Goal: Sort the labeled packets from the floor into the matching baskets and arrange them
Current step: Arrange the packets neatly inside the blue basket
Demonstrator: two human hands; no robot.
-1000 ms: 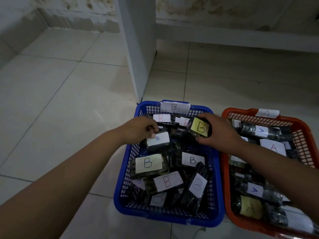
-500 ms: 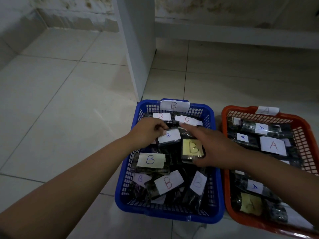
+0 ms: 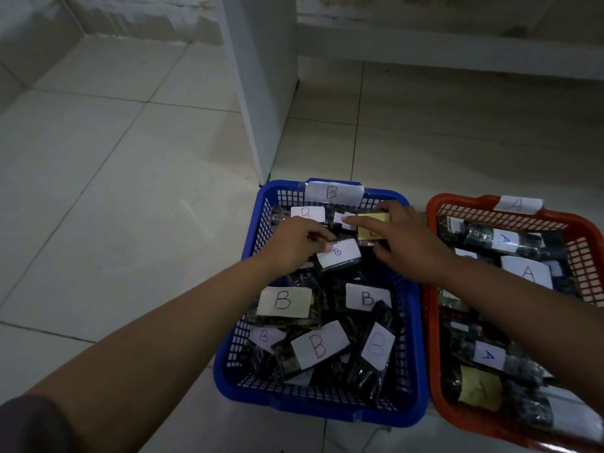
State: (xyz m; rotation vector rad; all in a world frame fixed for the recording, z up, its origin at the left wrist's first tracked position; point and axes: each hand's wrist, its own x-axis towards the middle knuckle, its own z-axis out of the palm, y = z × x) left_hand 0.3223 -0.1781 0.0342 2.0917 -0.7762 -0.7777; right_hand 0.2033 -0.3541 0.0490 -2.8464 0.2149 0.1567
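Note:
A blue basket (image 3: 414,322) tagged B holds several dark packets with B labels. My left hand (image 3: 294,243) pinches the left edge of a white-labelled B packet (image 3: 341,255) near the basket's far middle. My right hand (image 3: 405,243) lies over a yellow-labelled B packet (image 3: 371,228) at the far right of the basket, index finger stretched leftward across its top; thumb and fingers grip its sides. An orange basket (image 3: 585,243) tagged A stands to the right with several A packets.
A white post (image 3: 261,93) stands on the tiled floor just behind the blue basket's far left corner. A low ledge (image 3: 457,50) runs along the wall behind. Bare floor tiles spread to the left of the baskets.
My right hand carried the yellow-labelled packet from mid-basket back toward the far right corner. My left hand stayed on the white-labelled packet, shifting only slightly.

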